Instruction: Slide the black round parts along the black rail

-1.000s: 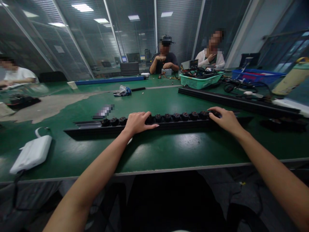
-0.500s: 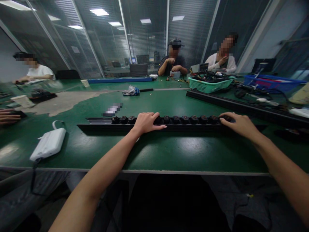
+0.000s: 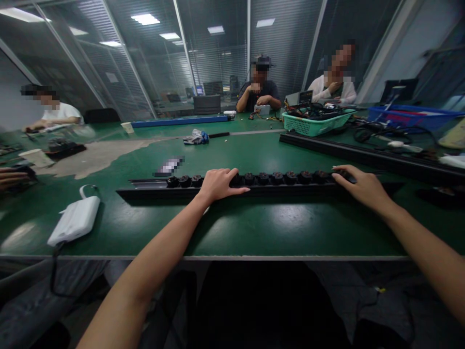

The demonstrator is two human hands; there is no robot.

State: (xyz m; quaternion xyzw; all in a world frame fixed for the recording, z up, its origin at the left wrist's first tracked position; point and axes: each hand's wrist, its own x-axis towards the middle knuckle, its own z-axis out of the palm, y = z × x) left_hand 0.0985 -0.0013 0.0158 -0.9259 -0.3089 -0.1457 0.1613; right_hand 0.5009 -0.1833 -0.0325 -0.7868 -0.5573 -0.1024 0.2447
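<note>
A long black rail (image 3: 283, 193) lies across the green table in front of me, with a row of round black sockets (image 3: 277, 178) set along its top. My left hand (image 3: 220, 185) grips it left of the middle, thumb along the front side and fingers over the top, hiding the sockets beneath. Toward the right end, the thumb and fingers of my right hand (image 3: 358, 186) close around a dark round socket (image 3: 349, 178), which is partly hidden. At the rail's left end a stretch of grey channel (image 3: 148, 183) shows no sockets.
A white power bank (image 3: 76, 220) with a cable lies at left, and a phone (image 3: 169, 166) beyond the rail. Another black rail (image 3: 345, 152), a green basket of cables (image 3: 312, 125) and a blue basket (image 3: 407, 118) stand at right. Several co-workers sit around the table.
My right hand has shifted slightly, its fingers lifting a little at the right end of the row. My left hand keeps its place. The view has tilted slightly.
</note>
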